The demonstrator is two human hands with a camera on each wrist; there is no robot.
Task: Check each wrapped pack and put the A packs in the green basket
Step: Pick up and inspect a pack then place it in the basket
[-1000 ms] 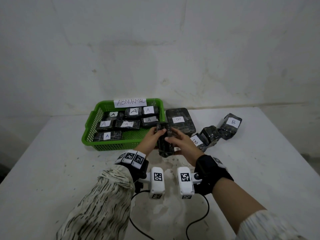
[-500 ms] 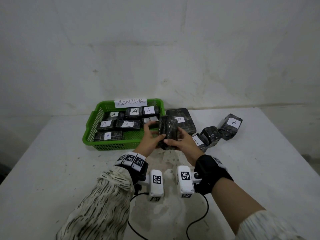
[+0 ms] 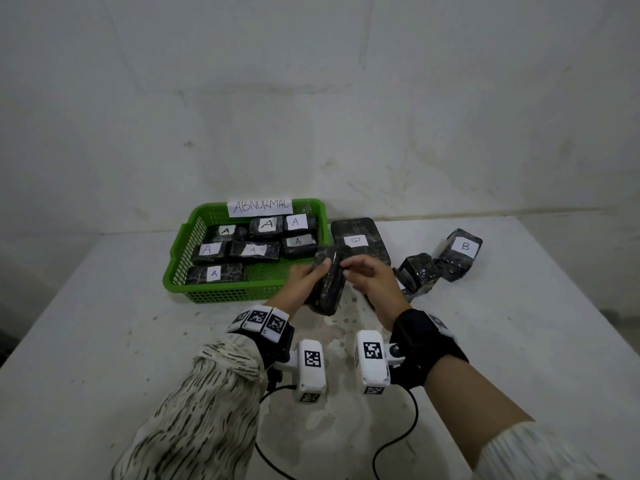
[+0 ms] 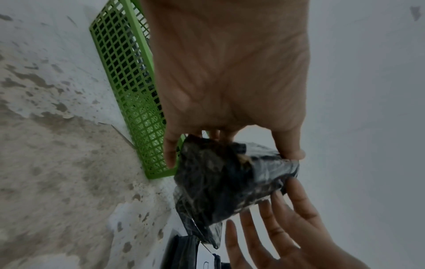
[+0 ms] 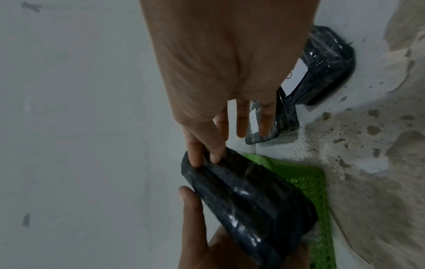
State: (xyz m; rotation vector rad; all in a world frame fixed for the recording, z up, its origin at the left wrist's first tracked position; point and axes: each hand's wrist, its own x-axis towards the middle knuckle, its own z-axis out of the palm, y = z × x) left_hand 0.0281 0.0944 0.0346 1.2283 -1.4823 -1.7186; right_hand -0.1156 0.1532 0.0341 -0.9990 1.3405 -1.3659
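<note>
The left hand (image 3: 300,284) grips the dark wrapped pack (image 3: 329,282) from its left side, thumb on top. The right hand (image 3: 372,282) pinches the pack's upper end between thumb and forefinger; its other fingers (image 5: 241,120) are spread. The pack is held above the surface (image 3: 104,341), at the near right corner of the green basket (image 3: 221,294).

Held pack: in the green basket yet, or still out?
Out. Both hands, left hand and right hand, hold the wrapped pack above the table beside the green basket.
</note>
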